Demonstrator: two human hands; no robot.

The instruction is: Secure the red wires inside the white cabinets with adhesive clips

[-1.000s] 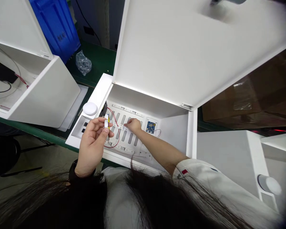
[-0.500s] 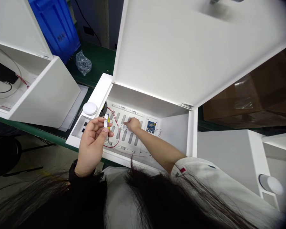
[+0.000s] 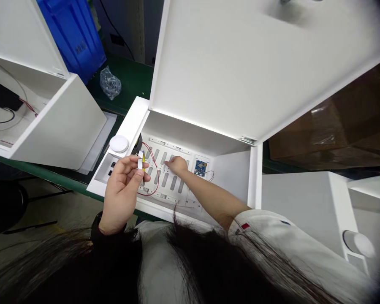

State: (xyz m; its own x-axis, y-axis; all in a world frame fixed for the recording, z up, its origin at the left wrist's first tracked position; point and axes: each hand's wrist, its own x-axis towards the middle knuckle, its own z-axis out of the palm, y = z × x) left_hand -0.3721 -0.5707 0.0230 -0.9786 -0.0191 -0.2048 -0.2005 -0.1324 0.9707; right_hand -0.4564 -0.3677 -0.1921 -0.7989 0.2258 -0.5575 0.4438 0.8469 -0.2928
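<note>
My left hand [image 3: 122, 185] is closed, thumb and fingers pinching a thin white-and-yellow strip [image 3: 141, 160] above the left end of an open white box [image 3: 232, 177]. Its exact kind does not show. Inside that box, my right hand [image 3: 177, 165] is closed in a pinch over the slotted white plate [image 3: 169, 195]. Whatever its fingertips hold is too small to make out. A red wire [image 3: 158, 179] loops across the plate between my hands. To the right of my right hand sits a blue circuit board [image 3: 201, 167] with a thin lead.
The box's lid [image 3: 228, 67] stands raised behind it. A round white knob [image 3: 119, 144] is on its left end. Other white boxes [image 3: 60, 126] flank it. On the green table [image 3: 129, 78] are a clear plastic bag [image 3: 110, 83] and a blue bin [image 3: 72, 38].
Almost nothing differs. The right sleeve has shifted very slightly, while both hands keep their places and their pinches.
</note>
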